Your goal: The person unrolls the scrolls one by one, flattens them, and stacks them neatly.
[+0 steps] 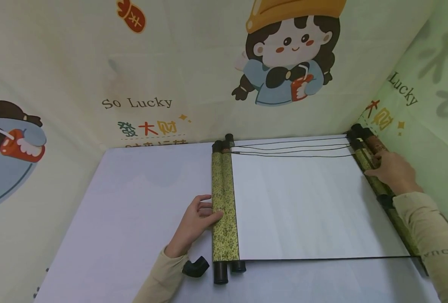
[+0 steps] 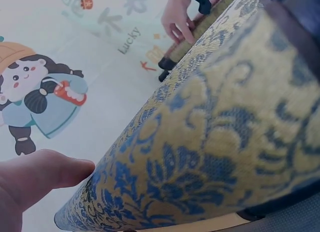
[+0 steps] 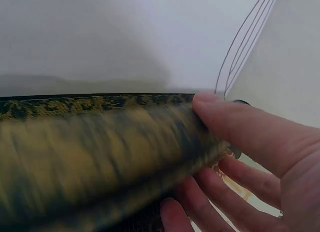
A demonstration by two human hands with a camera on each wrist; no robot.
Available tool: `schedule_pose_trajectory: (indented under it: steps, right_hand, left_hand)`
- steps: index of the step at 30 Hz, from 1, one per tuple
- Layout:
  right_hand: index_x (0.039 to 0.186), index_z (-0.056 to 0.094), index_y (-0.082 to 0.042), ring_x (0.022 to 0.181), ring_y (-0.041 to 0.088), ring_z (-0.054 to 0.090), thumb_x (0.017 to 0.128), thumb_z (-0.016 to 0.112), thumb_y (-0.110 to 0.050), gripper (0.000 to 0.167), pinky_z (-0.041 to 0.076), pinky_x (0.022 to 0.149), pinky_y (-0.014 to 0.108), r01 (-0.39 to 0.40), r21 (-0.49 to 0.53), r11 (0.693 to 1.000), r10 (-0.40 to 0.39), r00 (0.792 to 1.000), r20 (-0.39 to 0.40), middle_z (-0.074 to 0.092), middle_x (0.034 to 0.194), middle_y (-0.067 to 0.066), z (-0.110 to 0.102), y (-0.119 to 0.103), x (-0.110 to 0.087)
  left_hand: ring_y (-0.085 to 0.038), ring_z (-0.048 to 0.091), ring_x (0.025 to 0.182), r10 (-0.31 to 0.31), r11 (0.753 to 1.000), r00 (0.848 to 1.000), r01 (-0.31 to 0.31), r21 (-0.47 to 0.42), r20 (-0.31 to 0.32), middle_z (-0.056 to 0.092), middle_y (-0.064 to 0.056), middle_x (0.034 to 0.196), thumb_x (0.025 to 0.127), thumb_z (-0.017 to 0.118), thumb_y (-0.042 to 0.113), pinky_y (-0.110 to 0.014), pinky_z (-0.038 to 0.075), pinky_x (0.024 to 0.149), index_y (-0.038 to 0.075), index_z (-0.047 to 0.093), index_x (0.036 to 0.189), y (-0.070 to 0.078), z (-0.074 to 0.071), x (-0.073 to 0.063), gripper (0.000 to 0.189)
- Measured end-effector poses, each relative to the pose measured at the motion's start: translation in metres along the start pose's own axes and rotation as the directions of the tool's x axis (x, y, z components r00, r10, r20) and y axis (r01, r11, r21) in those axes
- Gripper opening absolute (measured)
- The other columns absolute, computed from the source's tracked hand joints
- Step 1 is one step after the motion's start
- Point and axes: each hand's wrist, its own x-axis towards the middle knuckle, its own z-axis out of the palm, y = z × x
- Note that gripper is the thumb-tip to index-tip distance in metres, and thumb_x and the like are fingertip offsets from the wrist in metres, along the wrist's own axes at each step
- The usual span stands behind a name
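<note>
A scroll lies spread across the table, with a white sheet (image 1: 303,206) between rollers wrapped in yellow-green brocade with a dark floral pattern. My left hand (image 1: 192,225) holds the left roller (image 1: 224,240), thumb on the brocade and fingers at its outer side. In the left wrist view the thumb (image 2: 55,173) meets the brocade edge, and the other fingers are mostly hidden. Over at the right roller (image 1: 365,158), my right hand (image 1: 394,170) grips it, the thumb (image 3: 240,124) on the sheet side and fingers curled round the far side.
Thin dark cords (image 1: 292,147) run between the rollers' far ends. Black caps (image 1: 221,273) cover the left roller ends. The white table (image 1: 144,189) meets a printed cloth backdrop (image 1: 193,75) behind and at both sides. A black bent piece (image 1: 196,267) sits at the left cuff.
</note>
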Motion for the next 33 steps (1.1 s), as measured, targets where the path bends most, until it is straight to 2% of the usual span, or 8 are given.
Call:
schedule_pose_trajectory:
  steps: [2, 7, 14, 19, 22, 25, 28, 33]
  right_hand:
    - [0.122, 0.049, 0.02, 0.074, 0.044, 0.059, 0.08, 0.08, -0.019, 0.066, 0.047, 0.051, 0.044, 0.005, 0.007, 1.0, -0.006, 1.0, 0.012, 0.057, 0.102, 0.039, 0.0, -0.002, 0.0]
    - [0.124, 0.047, 0.022, 0.073, 0.038, 0.055, 0.081, 0.08, -0.02, 0.069, 0.045, 0.056, 0.045, 0.023, 0.019, 1.0, -0.023, 0.999, 0.024, 0.058, 0.094, 0.033, 0.0, -0.006, 0.0]
    - [0.125, 0.046, 0.023, 0.095, 0.057, 0.055, 0.086, 0.075, -0.026, 0.068, 0.046, 0.071, 0.06, 0.044, 0.036, 0.998, -0.045, 0.999, 0.025, 0.052, 0.116, 0.043, -0.001, -0.007, 0.0]
    - [0.122, 0.05, 0.023, 0.096, 0.055, 0.056, 0.088, 0.071, -0.024, 0.062, 0.046, 0.076, 0.062, 0.087, 0.059, 0.994, -0.089, 0.996, 0.026, 0.056, 0.111, 0.041, 0.0, -0.008, 0.002]
    - [0.117, 0.052, 0.022, 0.09, 0.051, 0.057, 0.088, 0.071, -0.024, 0.058, 0.046, 0.072, 0.059, 0.109, 0.07, 0.992, -0.109, 0.994, 0.008, 0.057, 0.104, 0.039, -0.001, -0.009, 0.002]
    - [0.096, 0.052, 0.015, 0.074, 0.039, 0.053, 0.089, 0.072, -0.027, 0.046, 0.042, 0.061, 0.047, 0.124, 0.078, 0.989, -0.123, 0.992, -0.021, 0.054, 0.084, 0.028, -0.002, -0.013, 0.0]
    - [0.08, 0.042, 0.0, 0.064, 0.026, 0.041, 0.091, 0.071, -0.028, 0.042, 0.032, 0.057, 0.038, 0.138, 0.098, 0.986, -0.133, 0.99, -0.052, 0.041, 0.069, 0.01, -0.005, -0.02, -0.001]
    - [0.083, 0.043, 0.0, 0.066, 0.024, 0.039, 0.094, 0.068, -0.032, 0.042, 0.03, 0.059, 0.038, 0.154, 0.127, 0.98, -0.145, 0.986, -0.077, 0.037, 0.071, 0.008, -0.013, -0.038, -0.001]
  left_hand:
    - [-0.03, 0.06, 0.114, 0.002, 1.0, 1.0, -0.002, 0.001, -0.004, 0.056, -0.018, 0.129, 0.087, 0.078, 0.029, -0.047, 0.052, 0.091, 0.008, 0.043, 0.143, 0.0, -0.001, 0.0, 0.07]
    - [-0.028, 0.062, 0.11, 0.012, 1.0, 1.0, -0.013, -0.016, -0.013, 0.059, -0.017, 0.126, 0.087, 0.078, 0.028, -0.044, 0.054, 0.087, 0.006, 0.043, 0.144, 0.002, -0.003, 0.002, 0.071]
    - [-0.029, 0.064, 0.109, 0.017, 0.997, 1.0, -0.018, -0.07, -0.013, 0.06, -0.019, 0.126, 0.088, 0.077, 0.021, -0.042, 0.056, 0.084, 0.004, 0.041, 0.145, 0.007, -0.008, 0.002, 0.07]
    - [-0.028, 0.065, 0.106, 0.008, 0.997, 1.0, -0.01, -0.078, -0.025, 0.059, -0.02, 0.127, 0.089, 0.075, 0.02, -0.043, 0.058, 0.083, 0.004, 0.043, 0.144, 0.008, -0.012, 0.003, 0.066]
    - [-0.028, 0.065, 0.108, 0.007, 0.998, 0.999, -0.01, -0.068, -0.034, 0.059, -0.021, 0.129, 0.089, 0.075, 0.02, -0.043, 0.058, 0.083, 0.005, 0.043, 0.143, 0.011, -0.015, 0.003, 0.065]
    - [-0.029, 0.064, 0.109, 0.013, 0.998, 0.999, -0.016, -0.06, -0.044, 0.058, -0.022, 0.13, 0.09, 0.075, 0.02, -0.044, 0.058, 0.084, 0.005, 0.044, 0.143, 0.014, -0.02, 0.004, 0.064]
    - [-0.03, 0.064, 0.11, 0.024, 0.998, 0.998, -0.027, -0.055, -0.055, 0.057, -0.023, 0.131, 0.09, 0.074, 0.018, -0.045, 0.057, 0.085, 0.006, 0.046, 0.141, 0.02, -0.025, 0.004, 0.059]
    - [-0.03, 0.062, 0.113, 0.047, 0.998, 0.997, -0.049, -0.033, -0.062, 0.056, -0.022, 0.133, 0.092, 0.071, 0.017, -0.046, 0.056, 0.088, 0.01, 0.047, 0.14, 0.03, -0.035, 0.005, 0.053]
